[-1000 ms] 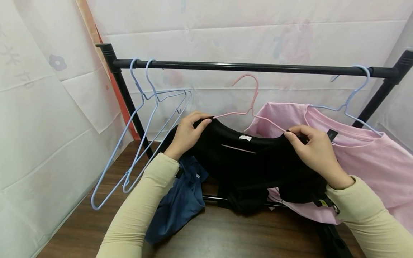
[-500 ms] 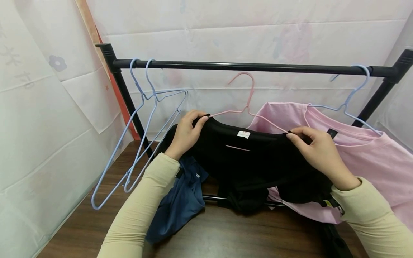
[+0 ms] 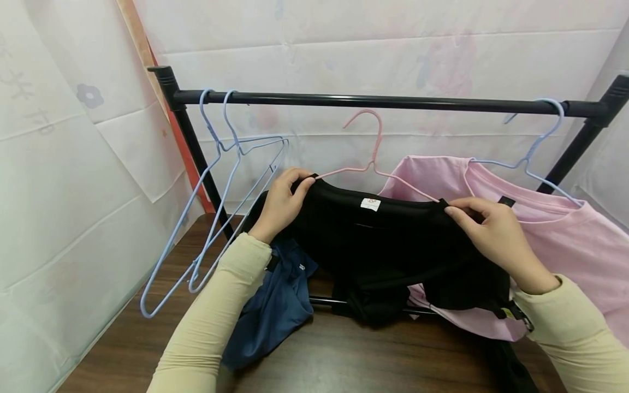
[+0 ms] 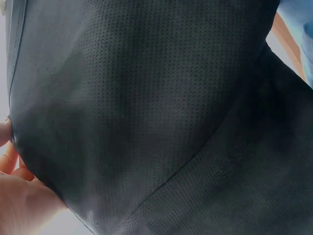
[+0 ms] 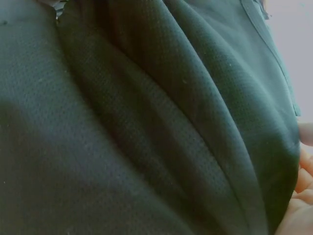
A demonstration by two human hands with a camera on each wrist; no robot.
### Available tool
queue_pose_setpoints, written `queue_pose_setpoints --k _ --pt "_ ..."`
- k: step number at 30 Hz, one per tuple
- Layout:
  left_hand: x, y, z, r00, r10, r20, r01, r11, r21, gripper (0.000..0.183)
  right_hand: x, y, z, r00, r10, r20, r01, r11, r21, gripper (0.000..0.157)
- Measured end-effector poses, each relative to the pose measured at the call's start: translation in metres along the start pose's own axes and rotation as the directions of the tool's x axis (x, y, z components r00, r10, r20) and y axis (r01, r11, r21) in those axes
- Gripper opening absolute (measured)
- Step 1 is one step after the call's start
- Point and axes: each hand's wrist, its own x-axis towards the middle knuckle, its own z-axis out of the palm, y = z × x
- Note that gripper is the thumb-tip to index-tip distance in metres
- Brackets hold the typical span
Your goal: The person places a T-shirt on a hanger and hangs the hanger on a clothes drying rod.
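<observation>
2 sides of the black top [image 3: 383, 248] are being pinched at the neckline by thumb and fingers of the left hand [image 3: 282, 204] and right hand [image 3: 501, 232], while the pink hanger [image 3: 376, 148] partly inside is being held below the black rail [image 3: 319, 101].

1. Blk shirt [image 3: 383, 251]: finely dotted fabric in wrist views, sm. white label [image 3: 371, 204] inside back of neckline; held up at both shoulders, R shoulder lower than L, body draping in loose folds, all below blk rail [image 3: 319, 101].
2. Pink hanger [image 3: 376, 147]: thin; hook upright, tip to L, top just below blk rail in head view; arms run into shirt's neck opening, outer ends hidden by cloth; tilted, R side lower.
</observation>
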Motion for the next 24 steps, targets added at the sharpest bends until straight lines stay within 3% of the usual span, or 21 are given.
queue_pose_setpoints --k 7,15,24 --pt "-0.005 -0.001 -0.003 1.000 -0.023 0.015 0.023 1.000 -0.012 0.021 -0.004 -0.002 0.001 0.996 -0.056 -0.076 0.058 0.998 0.024 0.005" --pt "-0.014 -0.004 -0.006 1.000 0.000 0.001 0.001 1.000 -0.023 0.025 -0.007 -0.001 0.001 0.988 -0.078 -0.136 0.081 0.997 0.016 0.004" --pt "-0.030 -0.001 -0.014 0.994 0.025 -0.102 -0.029 0.999 -0.041 0.032 -0.009 -0.002 -0.002 0.982 -0.085 -0.171 0.088 0.996 0.006 0.010"
